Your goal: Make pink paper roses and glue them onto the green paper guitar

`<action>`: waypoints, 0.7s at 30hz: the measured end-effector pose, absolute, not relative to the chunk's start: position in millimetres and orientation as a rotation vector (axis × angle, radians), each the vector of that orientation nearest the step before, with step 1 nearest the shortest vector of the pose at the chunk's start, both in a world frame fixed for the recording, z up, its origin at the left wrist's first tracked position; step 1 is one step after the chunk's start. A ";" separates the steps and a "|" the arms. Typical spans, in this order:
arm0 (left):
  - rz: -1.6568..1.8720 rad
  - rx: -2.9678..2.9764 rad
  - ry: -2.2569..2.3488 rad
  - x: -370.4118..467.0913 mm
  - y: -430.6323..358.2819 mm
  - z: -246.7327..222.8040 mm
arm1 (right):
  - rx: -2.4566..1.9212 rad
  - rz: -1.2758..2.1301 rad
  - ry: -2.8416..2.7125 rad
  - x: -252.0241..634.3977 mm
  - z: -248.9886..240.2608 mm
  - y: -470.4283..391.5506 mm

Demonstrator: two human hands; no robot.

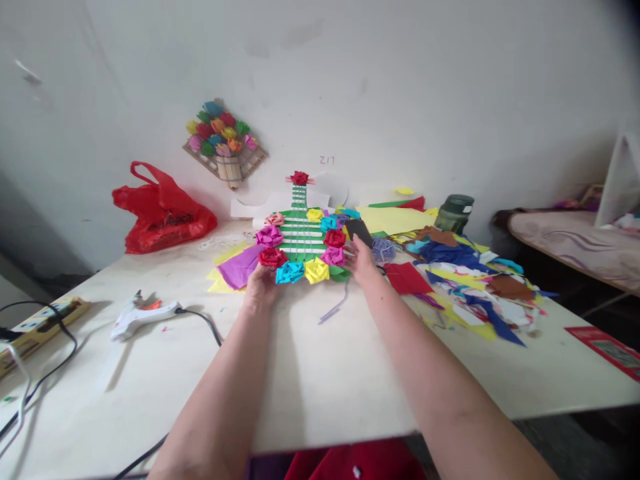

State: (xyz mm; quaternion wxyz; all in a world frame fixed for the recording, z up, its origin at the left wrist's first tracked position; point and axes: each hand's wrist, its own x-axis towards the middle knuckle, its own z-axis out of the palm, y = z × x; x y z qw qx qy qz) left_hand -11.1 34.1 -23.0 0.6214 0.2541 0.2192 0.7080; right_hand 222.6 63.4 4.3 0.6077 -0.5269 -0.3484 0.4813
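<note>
A green guitar-shaped paper craft [303, 230] stands upright or leans back slightly above the table. White strips and thin strings cross its front. Folded paper flowers in pink, red, blue, yellow and purple edge its body, and a red flower [299, 177] tops the neck. My left hand [261, 285] grips the lower left edge by a dark red flower, its fingertips partly hidden behind. At the right edge my right hand [362, 261] is closed around the craft's side, beside the pink and red flowers. A grey-purple yarn end [334, 312] lies below it.
On the left are a white glue gun [145, 320] with a black cord, a power strip [43, 330] and a red plastic bag [163, 210]. Coloured paper scraps [465, 273], yarn [383, 250] and a dark green jar [455, 212] occupy the right. A flower decoration [225, 143] hangs on the wall.
</note>
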 end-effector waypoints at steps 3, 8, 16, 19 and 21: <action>1.522 0.611 0.498 -11.0 33.7 -23.7 | -1.085 1.231 -0.882 238.0 6.7 62.7; 1.382 0.683 0.483 -13.5 33.6 -28.1 | -0.828 1.381 -0.933 256.8 0.9 51.6; 1.321 0.697 0.458 -13.5 28.2 -25.2 | -0.552 1.601 -0.750 262.9 -2.5 44.1; 1.340 0.680 0.474 -13.3 25.5 -23.5 | -0.580 1.593 -0.744 261.0 -1.2 43.1; 1.341 0.655 0.492 -12.9 23.6 -22.6 | -0.598 1.570 -0.754 260.6 -1.7 44.6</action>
